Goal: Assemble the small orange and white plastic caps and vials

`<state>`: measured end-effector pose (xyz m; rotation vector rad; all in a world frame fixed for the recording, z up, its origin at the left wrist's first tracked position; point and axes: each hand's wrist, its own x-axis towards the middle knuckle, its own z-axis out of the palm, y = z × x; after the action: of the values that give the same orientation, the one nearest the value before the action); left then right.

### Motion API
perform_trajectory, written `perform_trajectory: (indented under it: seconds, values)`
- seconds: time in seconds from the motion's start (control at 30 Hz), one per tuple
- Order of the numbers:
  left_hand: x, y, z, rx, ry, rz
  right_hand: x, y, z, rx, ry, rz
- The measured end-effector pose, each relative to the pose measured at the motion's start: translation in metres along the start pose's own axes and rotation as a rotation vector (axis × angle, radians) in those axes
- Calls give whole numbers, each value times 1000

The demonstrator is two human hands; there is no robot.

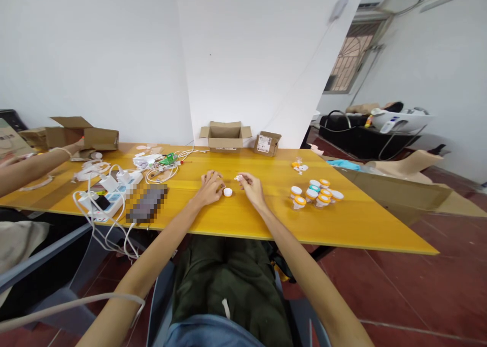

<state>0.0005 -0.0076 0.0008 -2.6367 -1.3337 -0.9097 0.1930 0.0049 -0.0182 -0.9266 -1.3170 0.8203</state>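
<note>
Centrally, a small white-topped cap (227, 192) rests on the yellow table (266, 224), between the person's 2 hands. Just beyond it to the right, the right hand (251, 185) holds a small white piece (238, 178) pinched between closed fingertips. The left hand (212, 187) lies just beside the cap, its fingers bent and partly spread; whether they touch it or grip anything cannot be told. The step in hand appears to be close handling of the piece beside the cap; the next move seems to call for a light, exact fingertip grip and a steady cap. Farther right stands a group of cups with coloured lids (314, 188); to the left, a power strip (124, 191); behind, an open cardboard box (225, 144).
</note>
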Motion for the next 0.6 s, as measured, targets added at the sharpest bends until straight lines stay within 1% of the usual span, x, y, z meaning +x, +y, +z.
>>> perform_trajectory:
  seconds: [0.23, 0.43, 0.6]
  values:
    - [2, 0, 1, -34, -1, 38, 0, 0, -1, -60, 48, -41]
    - [4, 4, -1, -122, 78, 12, -1, -5, -2, -96, 46, -84]
    - [6, 3, 3, -248, 132, -19, -2, -6, 0, -40, 37, -47]
